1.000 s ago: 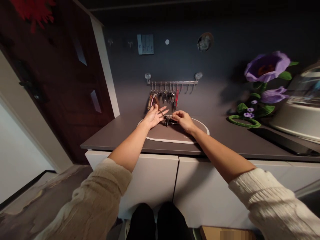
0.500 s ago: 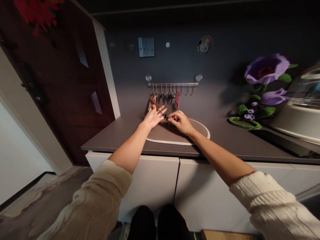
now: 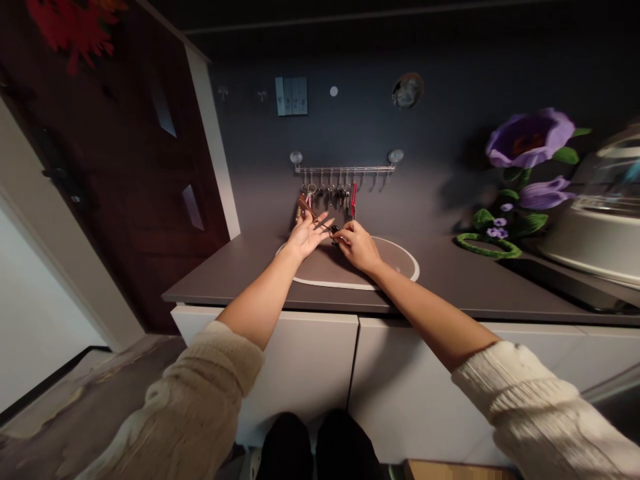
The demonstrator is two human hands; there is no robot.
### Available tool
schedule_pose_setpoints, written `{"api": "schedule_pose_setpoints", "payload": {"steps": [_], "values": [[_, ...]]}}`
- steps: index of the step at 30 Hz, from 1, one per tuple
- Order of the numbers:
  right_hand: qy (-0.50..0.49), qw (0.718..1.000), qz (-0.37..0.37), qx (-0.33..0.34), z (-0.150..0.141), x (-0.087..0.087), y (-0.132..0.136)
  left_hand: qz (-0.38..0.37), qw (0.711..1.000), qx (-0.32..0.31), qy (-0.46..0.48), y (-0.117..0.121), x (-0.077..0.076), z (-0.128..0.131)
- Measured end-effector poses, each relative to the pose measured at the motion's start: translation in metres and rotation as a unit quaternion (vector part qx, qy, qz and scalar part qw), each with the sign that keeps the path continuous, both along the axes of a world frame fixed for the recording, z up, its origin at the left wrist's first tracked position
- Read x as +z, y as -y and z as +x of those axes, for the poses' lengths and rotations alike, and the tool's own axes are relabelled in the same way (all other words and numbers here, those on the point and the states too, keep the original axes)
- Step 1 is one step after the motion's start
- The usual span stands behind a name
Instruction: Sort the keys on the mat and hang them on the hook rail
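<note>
My left hand (image 3: 309,235) is raised palm up over the oval grey mat (image 3: 395,263), fingers spread, and a brown leather key strap (image 3: 309,208) lies across them. My right hand (image 3: 356,245) pinches a dark bunch of keys (image 3: 334,231) at the end of that strap, right beside my left fingertips. Behind both hands a metal hook rail (image 3: 345,169) on the wall carries several hanging keys and a red tag (image 3: 353,197).
The mat lies on a dark countertop (image 3: 240,267) over white cabinet doors (image 3: 415,380). A purple flower ornament (image 3: 530,167) and a large pot with a glass lid (image 3: 600,220) stand at the right. A dark wooden door (image 3: 115,167) is at the left.
My right hand has lifted the key bunch off the mat and brought it left to my left fingertips. The left hand has risen slightly with the strap.
</note>
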State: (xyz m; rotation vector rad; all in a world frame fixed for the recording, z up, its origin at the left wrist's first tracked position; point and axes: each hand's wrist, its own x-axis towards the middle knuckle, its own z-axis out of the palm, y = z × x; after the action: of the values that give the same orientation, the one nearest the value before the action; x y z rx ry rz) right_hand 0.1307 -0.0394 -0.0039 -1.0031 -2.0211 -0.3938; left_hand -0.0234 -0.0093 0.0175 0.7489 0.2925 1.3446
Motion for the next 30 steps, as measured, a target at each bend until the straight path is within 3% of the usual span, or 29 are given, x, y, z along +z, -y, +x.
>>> {"api": "schedule_pose_setpoints", "payload": {"steps": [17, 24, 30], "values": [[0.005, 0.994, 0.059, -0.089, -0.0057, 0.0056, 0.0069, -0.002, 1.0, -0.026, -0.008, 0.0034, 0.0001, 0.0029], [-0.005, 0.997, 0.052, -0.063, -0.0041, 0.0058, 0.0049, 0.003, 0.999, -0.033, 0.008, 0.0043, 0.0004, 0.0024], [-0.072, 0.996, 0.021, -0.047, -0.0004, 0.0069, 0.002, 0.005, 1.0, -0.022, -0.002, 0.0046, -0.0002, 0.0018]]}}
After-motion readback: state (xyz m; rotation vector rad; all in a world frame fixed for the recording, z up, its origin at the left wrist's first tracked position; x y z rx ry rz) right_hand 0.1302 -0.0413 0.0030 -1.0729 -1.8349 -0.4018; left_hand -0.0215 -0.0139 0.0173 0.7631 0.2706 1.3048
